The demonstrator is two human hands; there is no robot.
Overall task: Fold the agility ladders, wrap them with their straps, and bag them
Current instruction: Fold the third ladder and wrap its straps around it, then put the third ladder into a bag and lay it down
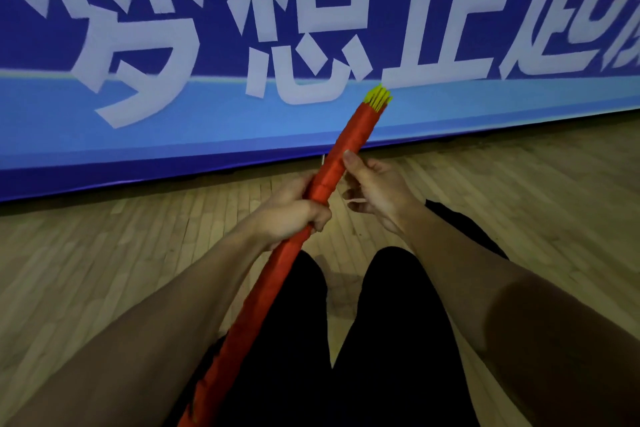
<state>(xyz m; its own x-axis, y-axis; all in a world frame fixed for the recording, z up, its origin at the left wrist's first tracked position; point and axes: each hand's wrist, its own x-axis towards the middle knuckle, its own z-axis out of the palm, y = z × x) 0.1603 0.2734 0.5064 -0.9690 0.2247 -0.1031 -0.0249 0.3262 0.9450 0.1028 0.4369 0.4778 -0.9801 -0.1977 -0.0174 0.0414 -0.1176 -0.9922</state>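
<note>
Black-trousered legs point(346, 340) seen nearest, seated on wood floor point(104, 270). Blue banner point(173, 135) w/ white characters behind. Folded ladder bundle point(277, 260), red-wrapped, yellow rung ends on top, held diagonally over lap. L hand point(291, 211) grip wrapped fully round bundle mid-length; R hand point(374, 187) thumb pressed on wrap, fingers loosely curled.

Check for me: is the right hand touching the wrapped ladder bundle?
Touching. In the head view, the right hand's thumb presses against the side of the red-wrapped ladder bundle, above the left hand's grip.
</note>
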